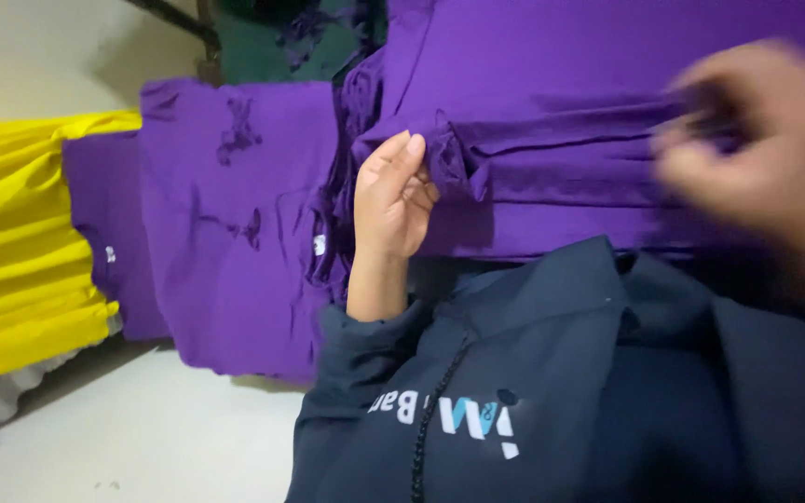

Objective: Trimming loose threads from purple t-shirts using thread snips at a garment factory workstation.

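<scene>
Both hands (393, 191) grip purple cloth (552, 158) (folded).

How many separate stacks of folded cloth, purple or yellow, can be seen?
3. A yellow stack at far left, a purple stack beside it, and a purple stack under both hands, left hand and blurred right hand. More may lie beyond the frame.

To your left lies a stack of bright yellow folded cloth (11, 251); beside it, flat purple shirts (225, 233). A dark green garment (272, 47) sits beyond them.
</scene>
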